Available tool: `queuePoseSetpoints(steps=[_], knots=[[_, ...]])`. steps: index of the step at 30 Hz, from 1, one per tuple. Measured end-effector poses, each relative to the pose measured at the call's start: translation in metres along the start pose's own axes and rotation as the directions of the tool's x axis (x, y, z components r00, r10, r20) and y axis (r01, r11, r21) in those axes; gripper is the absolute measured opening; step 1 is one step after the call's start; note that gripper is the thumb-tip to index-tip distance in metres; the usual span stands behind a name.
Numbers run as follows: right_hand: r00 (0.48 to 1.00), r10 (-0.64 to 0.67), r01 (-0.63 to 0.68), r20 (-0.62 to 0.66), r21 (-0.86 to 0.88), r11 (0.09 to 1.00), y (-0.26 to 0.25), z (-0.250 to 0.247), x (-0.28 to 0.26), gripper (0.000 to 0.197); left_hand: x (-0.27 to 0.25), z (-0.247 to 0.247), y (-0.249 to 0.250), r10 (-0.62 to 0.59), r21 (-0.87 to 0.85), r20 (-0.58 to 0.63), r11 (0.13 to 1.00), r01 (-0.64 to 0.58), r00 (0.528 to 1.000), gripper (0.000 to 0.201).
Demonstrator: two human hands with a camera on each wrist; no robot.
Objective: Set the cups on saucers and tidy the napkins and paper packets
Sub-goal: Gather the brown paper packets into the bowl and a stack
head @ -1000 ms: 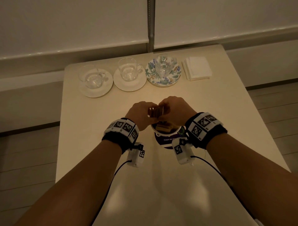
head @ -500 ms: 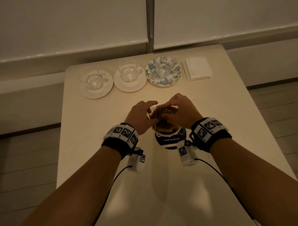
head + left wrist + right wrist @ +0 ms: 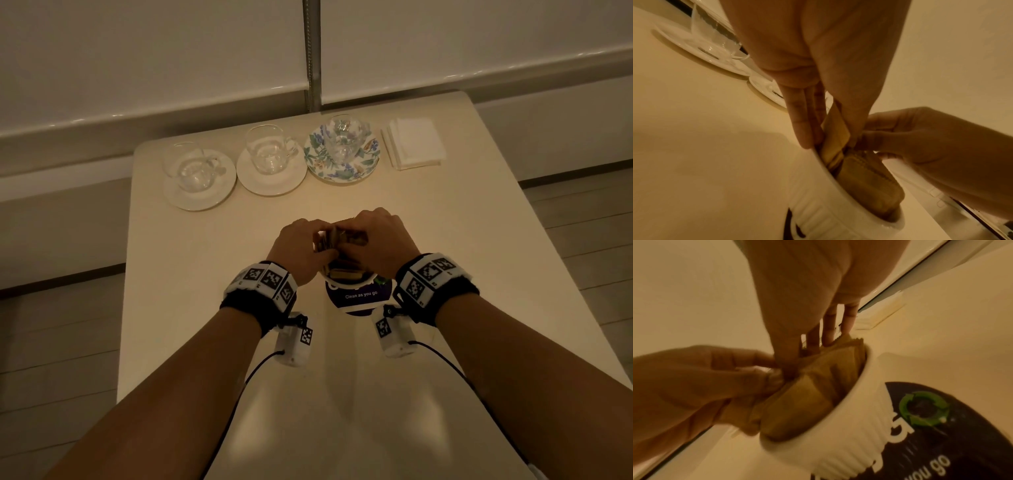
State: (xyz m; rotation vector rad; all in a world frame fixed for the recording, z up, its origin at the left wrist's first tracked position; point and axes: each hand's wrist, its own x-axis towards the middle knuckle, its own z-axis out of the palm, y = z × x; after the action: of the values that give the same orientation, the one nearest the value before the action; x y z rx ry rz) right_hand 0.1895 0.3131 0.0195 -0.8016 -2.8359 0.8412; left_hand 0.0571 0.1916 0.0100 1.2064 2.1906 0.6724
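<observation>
A: Both hands have closed back in over the ramekin (image 3: 346,281) since half a second ago, when their fingers were spread wider over the paper packets (image 3: 337,236)

B: Left to right, what's there?

A: Along the far tabletop (image 3: 445,240): a glass cup on a white saucer (image 3: 200,198), a second on the next white saucer (image 3: 270,185), a third on the floral saucer (image 3: 342,171), then the stacked napkins (image 3: 416,144). Nearer, the left hand (image 3: 298,248) has its fingers (image 3: 799,126) pressed against one side of the upright packets; the right hand (image 3: 378,240) pinches them from the other, thumb and fingers curled round the bundle

B: And the packets?

A: Standing on end in the white ribbed ramekin, which sits on a dark round coaster (image 3: 941,426) printed "Clean as you go"

B: How will they handle?

A: Light, thin, floppy, I'd say; easily creased. Best squared by their long edges, both sides pressed together, then eased down. The ramekin looks stiff and heavy enough to stay put, but its rim is tight

B: Room?

A: Bare tabletop all round; glasses well apart, edges far off
</observation>
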Motion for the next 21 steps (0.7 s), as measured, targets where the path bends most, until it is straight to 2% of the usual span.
queuePoseSetpoints(steps=[4,6,8,11,14,17,21], knots=[[0.979,0.19,-0.157,-0.08,0.304,0.94,0.021,-0.009,-0.004,0.036,-0.002,0.0,-0.002,0.028,-0.009,-0.043,1.0,-0.029,0.999,0.06],[0.976,0.219,-0.204,-0.004,0.349,0.915,0.027,-0.012,-0.007,0.034,-0.003,0.002,0.001,0.054,-0.032,-0.047,0.998,-0.055,0.997,0.062],[0.981,0.182,-0.195,0.069,0.344,0.918,0.028,-0.013,-0.01,0.034,-0.002,0.006,0.005,0.086,0.002,-0.03,0.996,-0.086,0.996,0.06],[0.991,0.126,-0.132,0.041,0.305,0.943,0.026,-0.009,-0.015,0.036,0.007,0.011,0.011,0.074,0.071,-0.007,0.995,-0.074,0.997,0.052],[0.983,0.174,-0.184,0.061,0.277,0.943,0.026,-0.007,-0.017,0.035,0.013,0.01,0.013,0.086,0.119,-0.023,0.989,-0.083,0.996,0.041],[0.973,0.198,-0.222,0.123,0.23,0.947,0.026,-0.008,-0.017,0.034,0.012,0.01,0.011,0.097,0.059,-0.054,0.994,-0.094,0.994,0.036],[0.982,0.19,-0.189,0.016,0.207,0.96,0.025,-0.009,-0.016,0.042,0.009,0.01,0.009,0.02,0.057,-0.086,0.998,-0.015,0.996,0.048]])
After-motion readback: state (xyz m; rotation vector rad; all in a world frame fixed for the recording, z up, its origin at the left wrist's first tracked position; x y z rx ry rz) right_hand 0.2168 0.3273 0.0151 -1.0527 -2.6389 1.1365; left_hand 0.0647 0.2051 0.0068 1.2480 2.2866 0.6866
